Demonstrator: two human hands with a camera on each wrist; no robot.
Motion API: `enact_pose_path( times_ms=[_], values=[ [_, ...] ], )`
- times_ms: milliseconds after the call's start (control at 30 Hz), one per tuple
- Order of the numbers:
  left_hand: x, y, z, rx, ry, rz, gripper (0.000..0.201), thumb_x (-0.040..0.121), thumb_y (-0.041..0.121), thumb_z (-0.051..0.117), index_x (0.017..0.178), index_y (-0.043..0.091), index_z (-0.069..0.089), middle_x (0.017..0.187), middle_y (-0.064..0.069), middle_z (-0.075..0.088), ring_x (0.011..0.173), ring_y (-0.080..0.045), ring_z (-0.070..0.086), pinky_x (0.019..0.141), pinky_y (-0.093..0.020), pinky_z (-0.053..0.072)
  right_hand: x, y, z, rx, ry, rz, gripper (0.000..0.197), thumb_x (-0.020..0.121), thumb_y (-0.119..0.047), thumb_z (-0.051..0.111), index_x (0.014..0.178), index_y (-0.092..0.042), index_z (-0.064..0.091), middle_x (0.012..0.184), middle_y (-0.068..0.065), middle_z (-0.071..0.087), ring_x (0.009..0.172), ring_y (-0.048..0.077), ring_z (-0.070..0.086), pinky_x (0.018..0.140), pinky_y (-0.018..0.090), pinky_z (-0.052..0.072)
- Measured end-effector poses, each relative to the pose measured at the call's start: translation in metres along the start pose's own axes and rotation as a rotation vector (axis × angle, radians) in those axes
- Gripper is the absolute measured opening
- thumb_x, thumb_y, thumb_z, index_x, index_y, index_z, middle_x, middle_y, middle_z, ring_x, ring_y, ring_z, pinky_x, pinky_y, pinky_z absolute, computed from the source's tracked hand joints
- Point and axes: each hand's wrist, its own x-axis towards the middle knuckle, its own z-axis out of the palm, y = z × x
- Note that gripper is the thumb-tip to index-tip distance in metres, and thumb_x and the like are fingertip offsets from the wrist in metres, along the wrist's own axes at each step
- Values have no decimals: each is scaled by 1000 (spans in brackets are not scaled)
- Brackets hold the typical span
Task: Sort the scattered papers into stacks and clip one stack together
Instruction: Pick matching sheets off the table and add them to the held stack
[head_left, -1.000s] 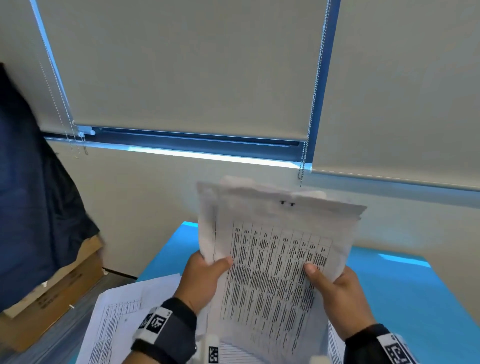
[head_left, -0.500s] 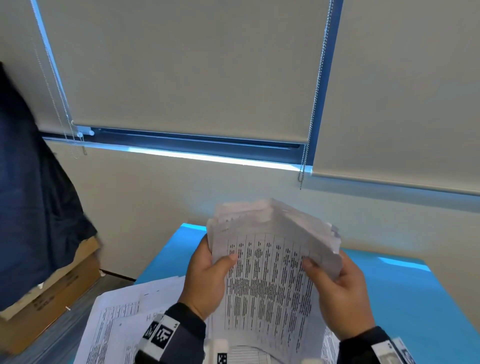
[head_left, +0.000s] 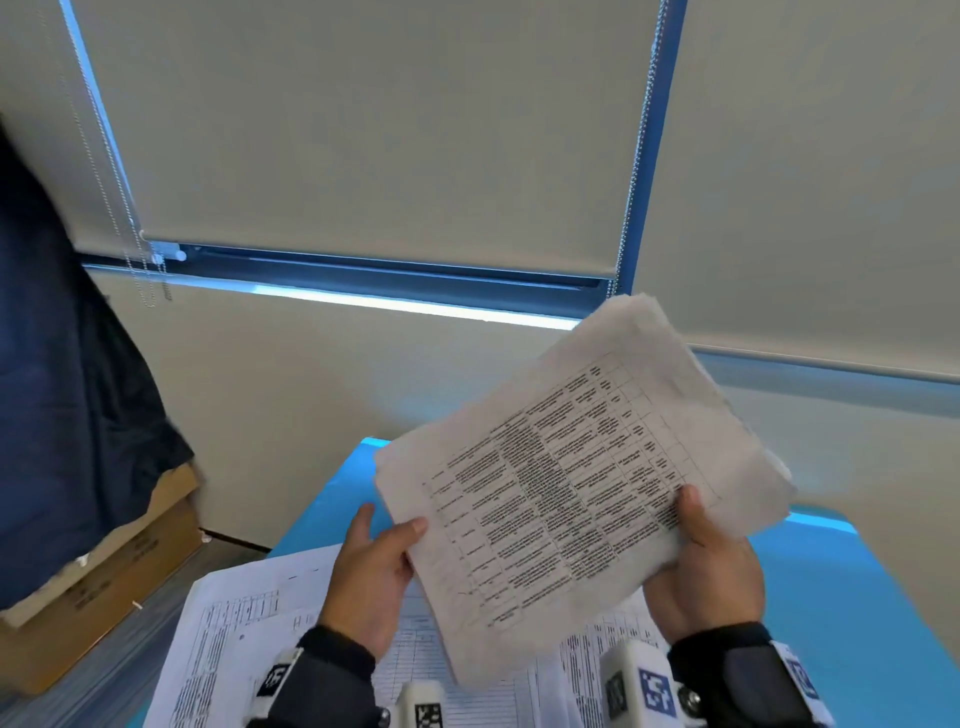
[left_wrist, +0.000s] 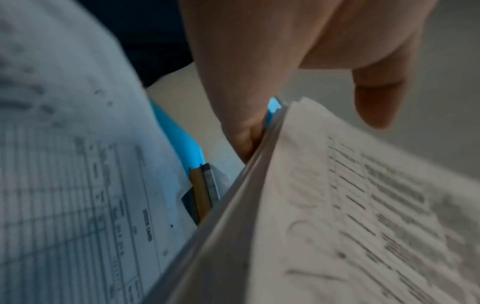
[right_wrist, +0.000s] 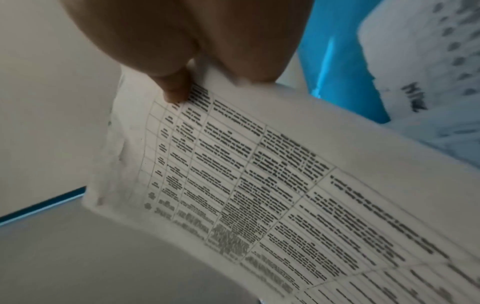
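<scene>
You're facing a pale wall (head_left: 322, 415) with two drawn blinds (head_left: 363, 130) above it, and the blue table (head_left: 857, 597) runs out below you toward that wall. On the table's near left, loose papers (head_left: 234, 623) printed with tables lie spread flat, overlapping one another. Above them, clear of the table, you've got the stack of papers (head_left: 576, 483) up in both hands, printed face toward you, and it's tilted: the long axis runs from the lower-left corner down by your left wrist up to the upper-right corner, which points at the gap between the blinds. The lines of print climb the same slant. Your right hand (head_left: 711, 571) pinches the stack's lower right edge, thumb pressed on the printed face, fingers (right_wrist: 259, 51) curled in behind; the right wrist view shows that thumb flat on the table grid. Your left hand (head_left: 369, 577) takes the lower left edge, thumb laid over the front margin; in the left wrist view the fingers (left_wrist: 241, 115) sit behind the sheets, the edges of the stack fanned a little. Off to the left a dark blue cloth (head_left: 62, 389) hangs over cardboard boxes (head_left: 104, 597) on the floor.
</scene>
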Motion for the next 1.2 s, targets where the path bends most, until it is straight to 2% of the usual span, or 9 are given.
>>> enact_pose_path(
  times_ms=[100,267,400,600,733,867,1000,1133,1200],
  values=[
    [11,5,-9,-15,-43,-76,34,90,3,54,123,3,62,121,-22,67,109,-36,65,99,-51,47,1,10,-6,16,-7,106,26,99,-9,46,118,-10,64,107,9,75,92,25,74,72,44,61],
    [16,29,-15,18,-61,-20,35,88,1,56,122,0,61,118,-21,69,106,-36,67,90,-49,55,8,19,-28,-16,-58,224,39,94,-3,50,132,-5,55,122,14,69,112,31,66,87,51,56],
    [18,61,-31,203,-33,139,27,89,1,58,114,6,66,112,-17,72,106,-37,67,97,-52,48,25,3,-61,-130,-71,235,53,78,-2,55,131,0,56,111,14,71,85,29,73,66,39,61],
    [14,60,-35,529,-71,232,17,89,4,65,102,13,71,102,-11,76,100,-30,69,95,-49,51,38,-18,-74,-960,-326,201,47,54,-18,74,100,-22,73,93,3,75,83,22,64,77,37,45],
    [11,35,-42,492,2,172,14,91,9,63,102,13,70,101,-11,75,102,-33,67,96,-52,50,30,-5,-81,-1027,-325,208,51,43,-39,79,87,-13,75,83,1,75,81,21,63,77,38,48],
    [12,26,-53,343,35,83,20,95,6,56,112,10,66,110,-15,72,104,-34,65,94,-51,49,21,-2,-107,-947,-298,277,45,61,-30,85,98,-9,74,95,9,77,91,30,72,86,44,55],
    [18,11,-67,258,40,-63,29,94,5,55,123,5,60,116,-21,69,109,-40,64,98,-58,46,22,-5,-134,-959,-121,347,55,57,-50,74,85,-4,70,69,9,64,59,23,60,56,30,49],
    [19,-12,-72,294,31,-137,26,94,4,55,119,3,62,115,-23,69,108,-42,64,101,-59,44,29,1,-144,-1301,-193,450,13,87,-16,63,99,-14,64,69,12,73,54,28,66,46,25,42],
    [20,-19,-72,317,22,-159,24,95,5,55,117,3,63,114,-22,70,108,-42,64,101,-60,44,33,5,-143,-1432,-242,456,11,85,-18,65,94,-12,65,72,11,71,56,25,64,43,25,43]
  ],
)
